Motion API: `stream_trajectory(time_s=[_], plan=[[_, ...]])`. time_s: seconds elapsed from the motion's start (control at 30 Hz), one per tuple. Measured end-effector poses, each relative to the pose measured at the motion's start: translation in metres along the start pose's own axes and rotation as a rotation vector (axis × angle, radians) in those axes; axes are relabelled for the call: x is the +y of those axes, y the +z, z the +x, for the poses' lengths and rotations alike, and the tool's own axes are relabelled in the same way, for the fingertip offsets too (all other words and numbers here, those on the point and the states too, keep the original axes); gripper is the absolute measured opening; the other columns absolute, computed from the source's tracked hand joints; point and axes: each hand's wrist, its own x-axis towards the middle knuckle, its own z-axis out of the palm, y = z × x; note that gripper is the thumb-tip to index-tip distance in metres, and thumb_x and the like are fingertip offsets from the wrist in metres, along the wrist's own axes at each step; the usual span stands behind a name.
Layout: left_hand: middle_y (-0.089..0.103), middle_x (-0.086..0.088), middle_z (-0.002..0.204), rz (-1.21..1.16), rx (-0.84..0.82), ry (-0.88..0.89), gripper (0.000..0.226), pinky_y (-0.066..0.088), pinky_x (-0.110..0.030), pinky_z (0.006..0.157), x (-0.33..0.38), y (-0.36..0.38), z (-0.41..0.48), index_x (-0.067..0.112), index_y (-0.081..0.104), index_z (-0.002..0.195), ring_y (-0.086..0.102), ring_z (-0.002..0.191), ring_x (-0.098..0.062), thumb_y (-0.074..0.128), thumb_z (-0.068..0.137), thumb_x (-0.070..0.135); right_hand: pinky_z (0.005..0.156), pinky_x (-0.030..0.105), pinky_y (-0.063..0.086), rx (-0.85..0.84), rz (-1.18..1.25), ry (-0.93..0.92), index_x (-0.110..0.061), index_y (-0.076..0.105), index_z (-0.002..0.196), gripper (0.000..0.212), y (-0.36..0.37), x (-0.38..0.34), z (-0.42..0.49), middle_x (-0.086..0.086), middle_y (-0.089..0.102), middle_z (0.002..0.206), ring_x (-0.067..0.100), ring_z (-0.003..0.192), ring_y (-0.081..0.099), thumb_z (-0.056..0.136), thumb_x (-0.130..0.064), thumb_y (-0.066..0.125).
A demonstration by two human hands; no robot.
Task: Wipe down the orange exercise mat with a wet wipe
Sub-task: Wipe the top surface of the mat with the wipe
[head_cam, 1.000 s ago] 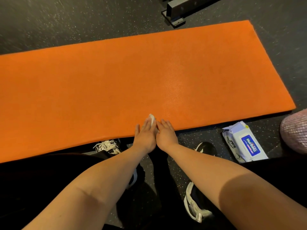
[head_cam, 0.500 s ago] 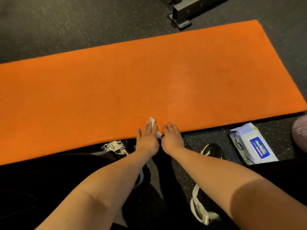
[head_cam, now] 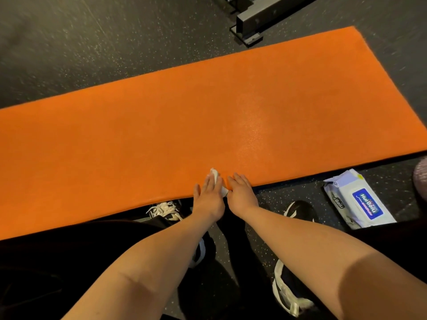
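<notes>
The orange exercise mat [head_cam: 184, 125] lies flat across the dark speckled floor, from the left edge to the right. At its near edge my left hand [head_cam: 208, 196] lies flat with straight fingers on a small white wet wipe [head_cam: 215, 174], which peeks out past the fingertips and beside the hand. My right hand [head_cam: 241, 192] rests flat on the mat's edge just to the right, fingers straight, close beside the left hand.
A white wet wipe pack [head_cam: 360, 200] with a blue label lies on the floor at the right, below the mat. My two shoes [head_cam: 298, 212] stand near the mat's edge. A black metal frame foot [head_cam: 251, 31] sits behind the mat. A pinkish object [head_cam: 421, 176] is at the right edge.
The view has shifted, so the mat and pack sit further right. My two hands have drawn slightly apart, showing more of the wipe between them.
</notes>
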Motion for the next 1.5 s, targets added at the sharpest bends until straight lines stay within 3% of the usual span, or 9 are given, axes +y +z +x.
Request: stream_trajectory(time_s=[0.1, 0.27, 0.37, 0.53, 0.6, 0.8, 1.07, 1.27, 1.5], plan=[[-0.01, -0.001, 0.168, -0.019, 0.016, 0.049, 0.072, -0.008, -0.05, 0.123, 0.011, 0.007, 0.0, 0.025, -0.01, 0.16, -0.014, 0.154, -0.014, 0.036, 0.104, 0.022, 0.127, 0.036, 0.007, 0.011, 0.041, 0.034, -0.016, 0.027, 0.159, 0.053, -0.004, 0.003, 0.001, 0.0, 0.012, 0.169, 0.019, 0.156, 0.0, 0.107, -0.016, 0.039], [0.002, 0.002, 0.169, 0.026, 0.077, 0.031, 0.055, -0.006, -0.051, 0.123, -0.009, -0.001, 0.002, 0.032, 0.013, 0.16, -0.005, 0.155, -0.015, 0.03, 0.107, 0.029, 0.127, 0.038, 0.008, -0.021, -0.063, 0.002, -0.015, 0.027, 0.159, 0.056, -0.006, -0.002, 0.0, 0.001, 0.011, 0.169, 0.022, 0.156, -0.002, 0.106, -0.019, 0.043], [0.0, 0.002, 0.169, -0.004, 0.107, -0.064, 0.056, -0.005, -0.05, 0.123, -0.015, -0.009, 0.003, 0.027, 0.01, 0.161, -0.006, 0.155, -0.016, 0.026, 0.108, 0.03, 0.127, 0.038, 0.008, -0.027, -0.115, -0.046, -0.014, 0.027, 0.16, 0.055, -0.004, -0.008, 0.002, 0.003, 0.013, 0.169, 0.023, 0.156, -0.001, 0.107, -0.02, 0.041], [-0.008, 0.002, 0.169, -0.066, 0.076, 0.083, 0.075, -0.005, -0.047, 0.123, 0.002, 0.004, -0.005, 0.023, -0.004, 0.161, -0.008, 0.154, -0.014, 0.043, 0.102, 0.027, 0.126, 0.033, 0.009, -0.046, 0.024, -0.013, -0.017, 0.026, 0.16, 0.053, -0.004, -0.017, 0.004, 0.001, 0.019, 0.168, 0.02, 0.155, 0.006, 0.107, -0.015, 0.035], [-0.006, 0.005, 0.169, -0.07, 0.089, 0.091, 0.069, -0.004, -0.047, 0.124, 0.0, 0.008, -0.006, 0.026, -0.003, 0.161, -0.007, 0.154, -0.012, 0.037, 0.104, 0.03, 0.126, 0.034, 0.01, -0.049, 0.025, -0.015, -0.016, 0.027, 0.159, 0.053, -0.005, -0.013, 0.004, 0.001, 0.02, 0.167, 0.02, 0.155, 0.007, 0.108, -0.016, 0.037], [0.005, 0.001, 0.169, -0.046, 0.175, -0.137, 0.055, -0.001, -0.048, 0.123, -0.03, -0.008, 0.003, 0.025, 0.015, 0.159, -0.005, 0.155, -0.015, 0.029, 0.106, 0.027, 0.127, 0.035, 0.009, -0.025, -0.092, -0.022, -0.014, 0.024, 0.16, 0.056, 0.002, -0.008, 0.007, 0.001, 0.009, 0.17, 0.022, 0.156, -0.001, 0.106, -0.015, 0.04], [-0.012, 0.001, 0.168, -0.014, 0.081, 0.094, 0.067, -0.008, -0.05, 0.123, -0.012, 0.008, 0.004, 0.021, -0.004, 0.161, -0.014, 0.153, -0.013, 0.034, 0.106, 0.026, 0.127, 0.037, 0.006, -0.001, -0.121, -0.008, -0.018, 0.025, 0.16, 0.054, -0.007, -0.011, 0.013, -0.001, 0.013, 0.169, 0.02, 0.156, 0.0, 0.108, -0.025, 0.038], [-0.007, -0.003, 0.169, -0.1, 0.157, -0.192, 0.064, -0.006, -0.053, 0.122, -0.036, -0.013, 0.024, 0.02, 0.003, 0.161, -0.013, 0.154, -0.019, 0.032, 0.104, 0.028, 0.126, 0.039, 0.008, 0.026, -0.15, 0.014, -0.016, 0.03, 0.158, 0.055, -0.001, -0.012, 0.017, 0.002, 0.018, 0.168, 0.024, 0.155, 0.007, 0.105, -0.016, 0.04], [-0.012, -0.001, 0.168, -0.067, 0.063, 0.059, 0.068, -0.013, -0.052, 0.122, 0.001, 0.001, 0.027, 0.021, -0.004, 0.161, -0.014, 0.154, -0.015, 0.033, 0.105, 0.028, 0.126, 0.041, 0.009, 0.073, -0.146, 0.012, -0.018, 0.031, 0.158, 0.052, -0.013, -0.016, 0.036, 0.001, 0.019, 0.168, 0.022, 0.156, 0.008, 0.107, -0.028, 0.04]])
